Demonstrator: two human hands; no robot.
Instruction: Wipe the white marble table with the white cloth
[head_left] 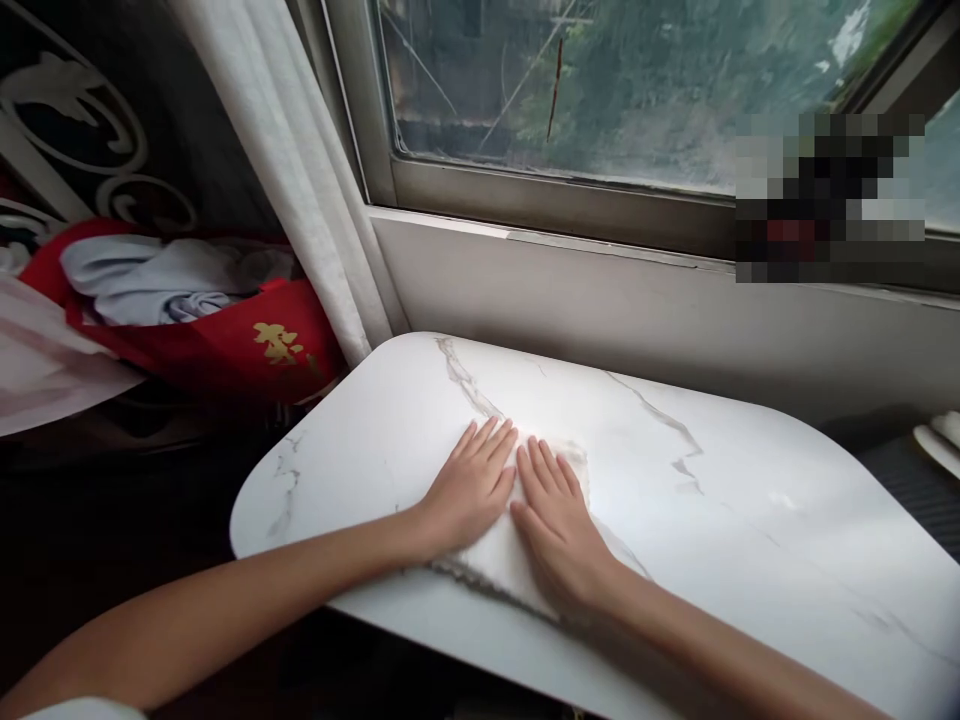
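A white cloth (517, 572) lies flat on the white, marble-patterned table (345, 450), close to its near edge. Pressed on the cloth's left part is my left hand (471, 488), palm down with the fingers stretched out. My right hand (559, 520) lies flat on the right part of the cloth, its fingers extended and slightly apart. The two hands are side by side with a narrow gap between them. Parts of the cloth are hidden under both palms.
Behind the table are a low wall (525, 290) and a window (562, 100). A white curtain (292, 170) hangs at the back left, beside a red bag (225, 350) holding light-coloured fabric. A pale object (941, 450) sits at the right edge.
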